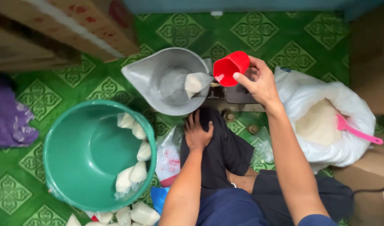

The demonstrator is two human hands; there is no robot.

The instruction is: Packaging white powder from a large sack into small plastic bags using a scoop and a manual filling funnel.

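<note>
My right hand (259,83) grips a red plastic cup (231,68), tipped on its side toward a small clear bag of white grain (195,83). That bag lies in the grey metal scoop pan (141,73) of a weighing scale. My left hand (197,133) rests flat on my knee in dark trousers, holding nothing. A white sack of white grain (321,121) stands open to the right of my right arm, with a pink scoop (357,132) stuck in it.
A green plastic basin (74,159) at the left holds several filled bags along its right wall. More filled bags (135,214) lie on the green patterned floor below it. Cardboard boxes (62,29) stand at the top left, purple plastic (7,117) at the far left.
</note>
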